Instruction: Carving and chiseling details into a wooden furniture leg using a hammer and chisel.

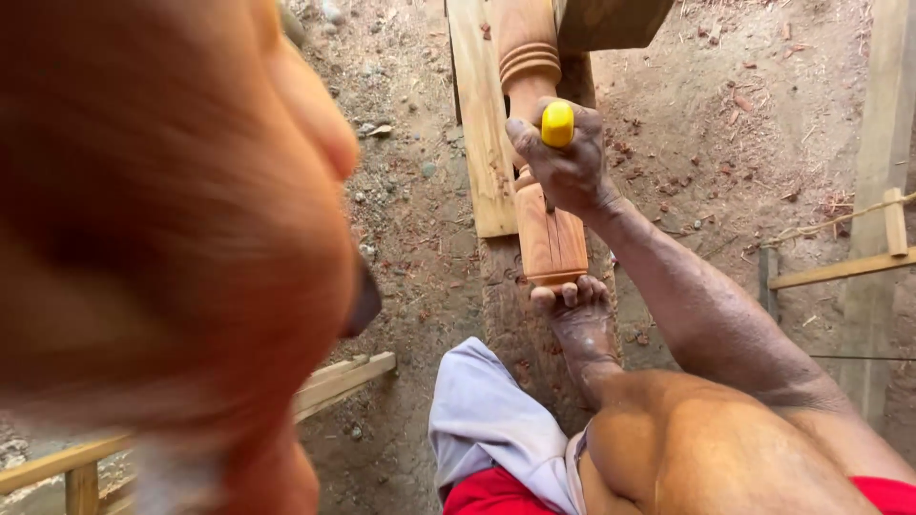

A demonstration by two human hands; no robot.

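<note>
Right hand: the right hand (563,162) was clamped around a tool with a yellow handle (557,124), fingers wrapped tight, the rounded yellow end sticking up out of the fist.
Tool: its working end was hidden under the hand, so the kind of tool could not be told.
Post: a turned wooden post (546,229) lay lengthwise along a plank (480,124), directly under the right hand; the hand pressed on its narrow neck, between the ringed section farther off and the grooved block nearer the person.
Foot: a bare foot (575,303) was set against the near end of the post, toes touching its square end.
Left hand: the left hand was out of view, so its state could not be told; a large blurred orange-brown shape (172,238) close to the camera filled the left of the view.
Ground: dirt ground (410,210) with small stones and wood chips lay around the plank.
Clothing: grey cloth (487,420) and red shorts (491,496) showed beside the bent knee (687,439).
Other wood: a pale slat (339,377) lay near the lower left, and a wooden frame (892,229) with a string stood at the right edge.
</note>
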